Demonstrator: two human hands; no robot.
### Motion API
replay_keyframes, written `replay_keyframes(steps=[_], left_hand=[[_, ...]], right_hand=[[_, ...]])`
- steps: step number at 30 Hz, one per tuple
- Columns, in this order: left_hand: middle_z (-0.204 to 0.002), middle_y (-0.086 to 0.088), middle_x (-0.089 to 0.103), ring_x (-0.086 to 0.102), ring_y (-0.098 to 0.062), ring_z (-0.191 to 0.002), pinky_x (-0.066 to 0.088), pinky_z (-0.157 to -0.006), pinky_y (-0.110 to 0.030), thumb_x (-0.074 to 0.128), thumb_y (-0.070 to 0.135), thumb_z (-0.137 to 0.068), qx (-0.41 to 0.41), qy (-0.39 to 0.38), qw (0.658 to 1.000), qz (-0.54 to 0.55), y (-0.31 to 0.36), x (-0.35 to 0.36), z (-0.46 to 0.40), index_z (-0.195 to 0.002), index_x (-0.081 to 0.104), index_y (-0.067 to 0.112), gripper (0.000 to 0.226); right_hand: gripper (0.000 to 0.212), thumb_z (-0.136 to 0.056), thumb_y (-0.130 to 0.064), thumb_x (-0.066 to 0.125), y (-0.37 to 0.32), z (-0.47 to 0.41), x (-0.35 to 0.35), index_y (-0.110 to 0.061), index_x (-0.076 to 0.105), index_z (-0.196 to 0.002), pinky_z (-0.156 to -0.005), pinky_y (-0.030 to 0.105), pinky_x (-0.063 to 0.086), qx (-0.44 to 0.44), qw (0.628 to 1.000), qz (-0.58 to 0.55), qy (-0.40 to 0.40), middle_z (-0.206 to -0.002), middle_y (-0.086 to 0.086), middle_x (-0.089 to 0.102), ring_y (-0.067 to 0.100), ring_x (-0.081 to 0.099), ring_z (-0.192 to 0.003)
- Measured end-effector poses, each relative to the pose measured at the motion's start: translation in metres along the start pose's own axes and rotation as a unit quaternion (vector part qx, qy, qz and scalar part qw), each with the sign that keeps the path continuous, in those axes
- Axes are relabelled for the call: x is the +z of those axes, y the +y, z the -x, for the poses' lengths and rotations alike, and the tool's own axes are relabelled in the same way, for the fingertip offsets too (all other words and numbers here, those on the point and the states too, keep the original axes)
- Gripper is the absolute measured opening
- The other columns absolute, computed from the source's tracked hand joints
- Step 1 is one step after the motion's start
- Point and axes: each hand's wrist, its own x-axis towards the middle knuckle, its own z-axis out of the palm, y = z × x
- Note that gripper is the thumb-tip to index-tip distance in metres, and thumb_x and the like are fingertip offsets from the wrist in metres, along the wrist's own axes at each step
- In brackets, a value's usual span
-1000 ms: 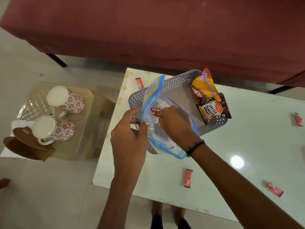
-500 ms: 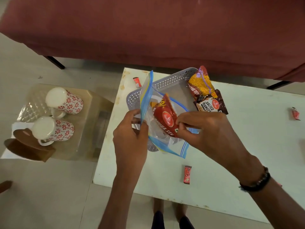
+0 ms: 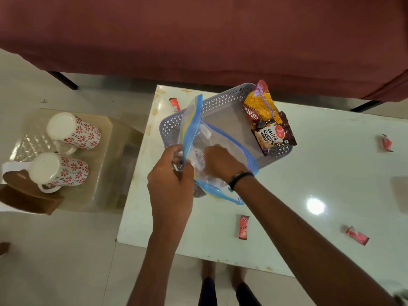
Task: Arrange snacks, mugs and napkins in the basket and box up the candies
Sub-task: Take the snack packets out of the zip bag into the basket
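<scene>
A clear zip bag with a blue seal stands open over the grey perforated basket on the white table. My left hand pinches the bag's left edge. My right hand reaches inside the bag, and what its fingers hold is unclear. A yellow bhujia packet and a brown salted peanuts packet lean in the basket's right corner. Red candies lie on the table: one behind the basket, one near the front, two at the right.
Two white mugs with red flowers lie on a clear stool to the left of the table. A brown wooden holder with white napkins sits beside them. A maroon couch runs along the back. My feet are below the table's edge.
Half a second ago my right hand held a red snack packet at the bag's mouth. Now that hand is down inside the bag and the red packet is out of sight.
</scene>
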Motion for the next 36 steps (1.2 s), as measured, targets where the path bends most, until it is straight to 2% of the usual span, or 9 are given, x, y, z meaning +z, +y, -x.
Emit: replay_keyframes(steps=[4, 9, 18, 22, 25, 27, 30, 32, 36], left_hand=[[-0.09, 0.005, 0.064, 0.066, -0.019, -0.067, 0.06, -0.065, -0.029, 0.058, 0.018, -0.09, -0.004, 0.013, 1.0, -0.002, -0.006, 0.001, 0.0, -0.113, 0.06, 0.021, 0.024], [-0.081, 0.015, 0.061, 0.063, -0.006, -0.053, 0.049, -0.047, -0.006, 0.06, 0.019, -0.089, -0.002, 0.013, 1.0, -0.013, -0.018, 0.0, 0.001, -0.108, 0.058, 0.026, 0.021], [-0.081, 0.019, 0.057, 0.069, -0.022, -0.073, 0.053, -0.056, -0.012, 0.057, 0.019, -0.09, -0.017, 0.035, 0.999, -0.003, -0.016, 0.003, -0.001, -0.112, 0.06, 0.021, 0.022], [-0.09, 0.008, 0.059, 0.069, -0.029, -0.082, 0.059, -0.076, -0.04, 0.058, 0.019, -0.089, -0.016, 0.03, 0.999, 0.007, -0.006, 0.003, -0.006, -0.113, 0.059, 0.018, 0.024], [-0.088, 0.005, 0.06, 0.068, -0.031, -0.08, 0.059, -0.074, -0.039, 0.058, 0.017, -0.089, -0.008, 0.032, 0.999, 0.012, 0.0, 0.004, -0.009, -0.11, 0.059, 0.018, 0.021], [-0.087, 0.005, 0.06, 0.068, -0.03, -0.079, 0.056, -0.068, -0.029, 0.056, 0.015, -0.09, -0.003, 0.035, 0.999, 0.011, 0.002, 0.005, -0.01, -0.11, 0.059, 0.017, 0.02], [-0.087, 0.005, 0.059, 0.068, -0.03, -0.078, 0.055, -0.069, -0.031, 0.055, 0.014, -0.09, -0.01, 0.033, 0.999, 0.015, 0.003, 0.008, -0.012, -0.111, 0.059, 0.015, 0.021], [-0.088, 0.005, 0.059, 0.068, -0.03, -0.078, 0.054, -0.071, -0.033, 0.055, 0.014, -0.09, -0.012, 0.034, 0.999, 0.013, 0.004, 0.008, -0.013, -0.112, 0.059, 0.015, 0.022], [-0.09, 0.004, 0.06, 0.068, -0.03, -0.08, 0.053, -0.066, -0.027, 0.055, 0.015, -0.09, -0.017, 0.039, 0.999, 0.012, 0.004, 0.01, -0.012, -0.113, 0.059, 0.017, 0.023]], right_hand=[[0.023, -0.097, -0.003, 0.035, -0.015, -0.02, 0.023, -0.003, 0.056, -0.107, -0.089, 0.037, 0.044, -0.022, 1.0, -0.012, -0.012, -0.119, 0.024, 0.06, 0.036, 0.058, -0.11], [0.04, -0.096, -0.019, 0.039, -0.01, -0.039, 0.052, -0.001, 0.04, -0.132, -0.087, 0.04, 0.047, 0.047, 0.994, 0.0, 0.093, -0.119, 0.019, 0.06, 0.035, 0.059, -0.109], [0.044, -0.08, -0.044, 0.063, 0.003, 0.02, 0.017, -0.024, 0.045, -0.116, -0.068, 0.027, 0.039, 0.025, 0.978, -0.154, 0.14, -0.092, -0.001, 0.066, 0.024, 0.063, -0.088], [0.056, -0.07, -0.028, 0.077, 0.015, 0.089, -0.02, -0.039, 0.047, -0.116, -0.072, 0.019, 0.056, -0.05, 0.914, -0.383, 0.127, -0.094, -0.019, 0.063, 0.005, 0.065, -0.088], [0.058, -0.058, -0.018, 0.079, 0.028, 0.122, -0.037, -0.035, 0.056, -0.109, -0.059, 0.013, 0.053, -0.045, 0.811, -0.574, 0.105, -0.088, -0.018, 0.069, 0.0, 0.068, -0.078], [0.051, -0.054, -0.017, 0.071, 0.04, 0.13, -0.047, -0.015, 0.058, -0.103, -0.054, 0.021, 0.049, -0.039, 0.744, -0.656, 0.121, -0.075, -0.003, 0.066, 0.016, 0.062, -0.066], [0.035, -0.072, -0.009, 0.065, 0.062, 0.128, -0.065, -0.01, 0.056, -0.106, -0.08, 0.045, 0.053, -0.063, 0.667, -0.725, 0.159, -0.09, 0.01, 0.066, 0.031, 0.062, -0.088], [0.044, -0.075, -0.02, 0.072, 0.077, 0.116, -0.073, -0.016, 0.057, -0.117, -0.09, 0.04, 0.054, -0.054, 0.648, -0.73, 0.211, -0.112, 0.002, 0.07, 0.025, 0.066, -0.105], [0.059, -0.072, -0.022, 0.079, 0.102, 0.067, -0.052, -0.014, 0.054, -0.125, -0.079, 0.035, 0.057, 0.07, 0.679, -0.651, 0.332, -0.12, 0.007, 0.067, 0.027, 0.065, -0.108]])
